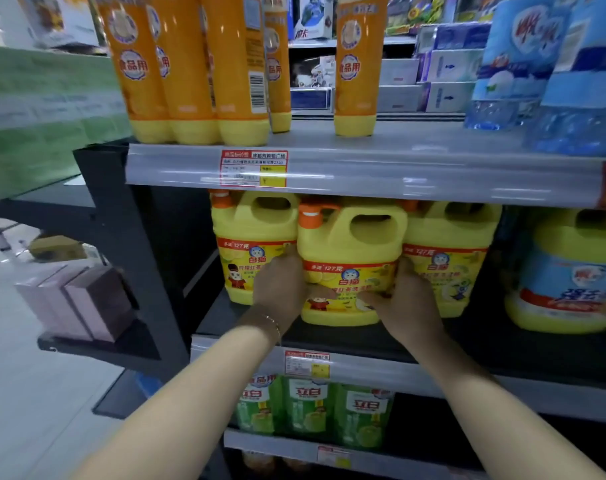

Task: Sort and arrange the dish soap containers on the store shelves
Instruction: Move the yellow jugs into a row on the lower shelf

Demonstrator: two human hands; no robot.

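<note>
On the dark middle shelf, at the centre of the frame, a yellow dish soap jug stands slightly in front of two neighbour jugs, while the left hand and the right hand clamp its two sides, thumbs on its label.

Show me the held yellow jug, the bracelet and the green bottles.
Yellow jug [346,251]: head view, plain body under the handle.
Bracelet [273,323]: head view, chain on the wrist.
Green bottles [308,407]: head view, middle bottle's label.

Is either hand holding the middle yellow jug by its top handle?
No, the left hand and right hand both grip the middle yellow jug low on its labelled body, leaving its handle free.
</note>
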